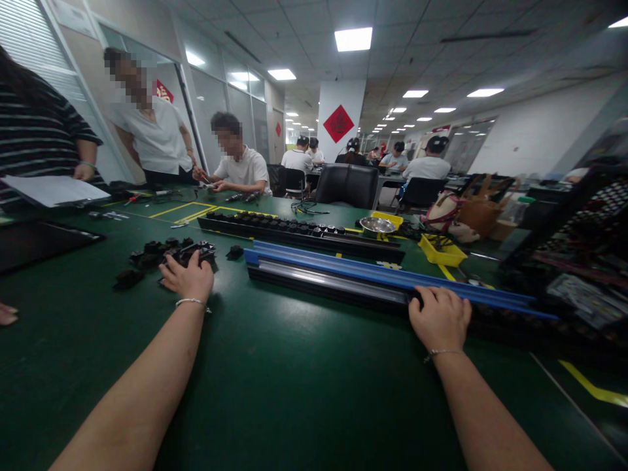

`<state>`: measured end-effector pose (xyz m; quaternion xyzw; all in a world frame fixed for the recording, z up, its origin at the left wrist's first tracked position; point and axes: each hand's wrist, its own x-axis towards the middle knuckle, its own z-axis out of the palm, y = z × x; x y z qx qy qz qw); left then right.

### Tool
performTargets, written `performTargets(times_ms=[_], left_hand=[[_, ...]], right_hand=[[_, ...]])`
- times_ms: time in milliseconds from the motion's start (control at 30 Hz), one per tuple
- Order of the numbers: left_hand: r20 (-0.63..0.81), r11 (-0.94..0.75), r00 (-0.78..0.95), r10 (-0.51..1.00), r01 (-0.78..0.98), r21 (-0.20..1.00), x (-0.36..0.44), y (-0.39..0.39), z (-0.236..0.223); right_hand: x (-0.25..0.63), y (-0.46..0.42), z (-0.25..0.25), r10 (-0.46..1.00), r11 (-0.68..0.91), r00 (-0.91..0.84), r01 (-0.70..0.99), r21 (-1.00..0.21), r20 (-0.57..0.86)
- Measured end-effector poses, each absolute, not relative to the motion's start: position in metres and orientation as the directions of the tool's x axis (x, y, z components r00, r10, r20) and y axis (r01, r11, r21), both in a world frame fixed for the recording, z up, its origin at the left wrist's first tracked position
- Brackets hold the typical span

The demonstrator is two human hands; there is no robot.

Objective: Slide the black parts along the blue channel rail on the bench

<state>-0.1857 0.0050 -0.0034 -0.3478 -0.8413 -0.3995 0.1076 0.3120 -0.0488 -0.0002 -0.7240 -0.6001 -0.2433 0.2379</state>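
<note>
My left hand (188, 276) reaches into a pile of small black plastic parts (161, 252) on the green table (275, 379), fingers curled over one of them. A long rail with a blue strip and a silvery channel (343, 278) lies across the table in front of me. My right hand (440, 318) rests on the rail's near edge toward its right end, fingers closed over it. Both wrists wear thin bracelets.
A second long black rail (304, 232) loaded with black parts lies behind the first. A steel bowl (377, 225) and yellow trays (441, 250) stand at the back right. People sit and stand at the far left; one holds white paper (53, 190). Bags (471, 212) at right.
</note>
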Motion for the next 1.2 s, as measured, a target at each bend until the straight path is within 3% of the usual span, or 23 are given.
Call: performTargets(times_ms=[167, 333, 467, 600, 767, 1200], left_hand=[[0.577, 0.345, -0.613, 0.540, 0.786, 0.512, -0.168, 0.002, 0.005], [0.674, 0.047, -0.206, 0.709, 0.968, 0.246, -0.102, -0.003, 0.011], [0.652, -0.273, 0.150, 0.743, 0.958, 0.091, -0.028, -0.013, 0.003], [0.557, -0.449, 0.349, 0.754, 0.892, 0.050, 0.026, -0.025, -0.007], [0.437, -0.503, 0.431, 0.789, 0.862, 0.057, 0.047, -0.028, -0.014], [0.411, -0.411, 0.341, 0.846, 0.907, 0.094, 0.070, -0.028, -0.014]], right_hand=[[0.312, -0.047, -0.001, 0.746, -0.210, 0.197, 0.976, -0.057, 0.636], [0.313, -0.046, -0.003, 0.740, -0.200, 0.190, 0.978, -0.059, 0.646], [0.315, -0.045, -0.003, 0.754, -0.189, 0.174, 0.981, -0.046, 0.634], [0.317, -0.044, -0.004, 0.762, -0.188, 0.173, 0.981, -0.042, 0.625], [0.320, -0.043, -0.006, 0.764, -0.162, 0.164, 0.985, -0.061, 0.624], [0.312, -0.048, 0.004, 0.813, -0.179, 0.182, 0.982, -0.060, 0.552]])
